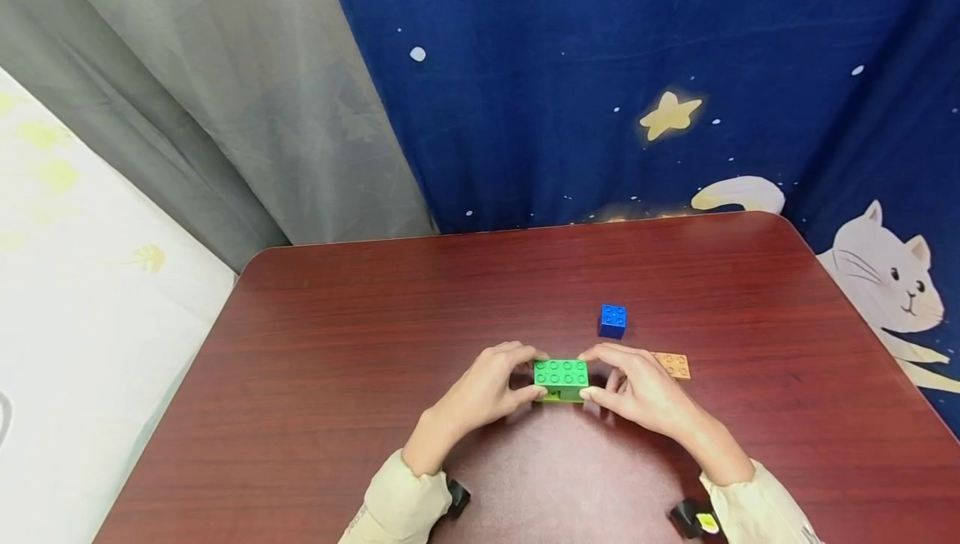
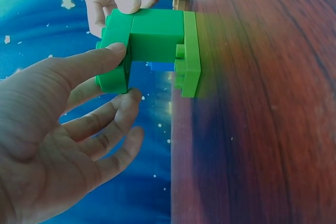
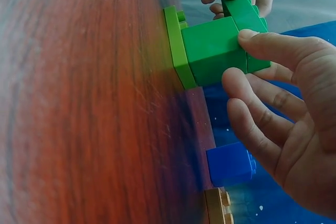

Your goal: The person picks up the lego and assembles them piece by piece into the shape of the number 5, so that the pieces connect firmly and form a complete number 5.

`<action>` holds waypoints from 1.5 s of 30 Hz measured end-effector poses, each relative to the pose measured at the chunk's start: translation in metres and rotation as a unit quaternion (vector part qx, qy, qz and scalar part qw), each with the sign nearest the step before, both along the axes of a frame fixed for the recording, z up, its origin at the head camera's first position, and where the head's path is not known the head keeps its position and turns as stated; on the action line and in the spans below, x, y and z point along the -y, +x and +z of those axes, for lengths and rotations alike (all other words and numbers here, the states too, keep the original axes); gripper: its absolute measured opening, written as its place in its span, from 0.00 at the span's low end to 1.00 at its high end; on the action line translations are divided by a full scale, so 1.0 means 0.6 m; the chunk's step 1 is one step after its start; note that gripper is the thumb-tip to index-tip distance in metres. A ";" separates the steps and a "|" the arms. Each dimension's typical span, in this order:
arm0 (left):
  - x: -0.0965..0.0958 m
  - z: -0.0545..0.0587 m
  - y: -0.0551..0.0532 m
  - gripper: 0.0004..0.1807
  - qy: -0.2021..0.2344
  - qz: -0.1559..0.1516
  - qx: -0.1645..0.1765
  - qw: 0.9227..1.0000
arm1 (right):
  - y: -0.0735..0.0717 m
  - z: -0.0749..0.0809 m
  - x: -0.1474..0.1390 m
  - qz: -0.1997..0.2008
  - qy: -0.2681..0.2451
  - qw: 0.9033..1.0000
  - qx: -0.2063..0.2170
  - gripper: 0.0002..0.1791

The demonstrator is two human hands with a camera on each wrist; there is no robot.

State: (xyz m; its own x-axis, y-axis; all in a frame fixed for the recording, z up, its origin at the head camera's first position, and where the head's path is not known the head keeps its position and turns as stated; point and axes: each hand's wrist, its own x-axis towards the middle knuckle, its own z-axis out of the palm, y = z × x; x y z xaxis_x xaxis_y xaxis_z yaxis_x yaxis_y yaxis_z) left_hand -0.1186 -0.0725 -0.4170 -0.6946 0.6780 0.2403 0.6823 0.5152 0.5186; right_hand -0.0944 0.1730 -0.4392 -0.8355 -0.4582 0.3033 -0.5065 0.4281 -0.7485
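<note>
- Green rectangular plastic brick (image 1: 561, 372): atop green plastic block (image 2: 157, 31) and lime studded plastic plate (image 2: 192, 59), above brown desk (image 1: 337, 336).
- Left hand (image 1: 486, 381): half-closed, pinching the brick's left end.
- Right hand (image 1: 640, 386): half-closed, pinching its right end.

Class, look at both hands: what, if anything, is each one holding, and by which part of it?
The top green brick, by its opposite short ends: the left hand pinches the left end, the right hand the right end.
</note>
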 end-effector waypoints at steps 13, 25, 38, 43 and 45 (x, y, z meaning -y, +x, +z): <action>0.002 -0.004 -0.005 0.16 0.041 -0.009 0.047 0.998 | 0.000 0.001 0.002 -0.002 -0.006 1.000 0.018 0.18; 0.004 -0.014 -0.003 0.17 0.085 -0.014 0.102 0.991 | 0.004 -0.005 0.004 0.003 -0.013 1.000 0.024 0.18; 0.002 -0.015 -0.006 0.16 0.085 -0.011 0.111 0.990 | 0.001 -0.006 0.002 -0.002 -0.008 0.999 0.031 0.18; 0.003 -0.016 -0.008 0.17 0.083 -0.012 0.106 0.991 | 0.001 -0.006 0.002 -0.001 -0.010 0.999 0.039 0.19; 0.003 -0.017 -0.008 0.16 0.080 -0.012 0.104 0.991 | 0.001 -0.006 0.001 -0.001 -0.013 0.999 0.042 0.19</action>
State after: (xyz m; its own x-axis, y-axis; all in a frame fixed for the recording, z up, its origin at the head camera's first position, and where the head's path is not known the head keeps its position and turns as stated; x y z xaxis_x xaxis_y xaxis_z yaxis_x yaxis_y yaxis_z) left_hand -0.1236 -0.0744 -0.4270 -0.7245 0.6596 0.2002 0.5635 0.3994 0.7232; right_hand -0.0940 0.1725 -0.4431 -0.8591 -0.4497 0.2444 -0.4414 0.4092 -0.7986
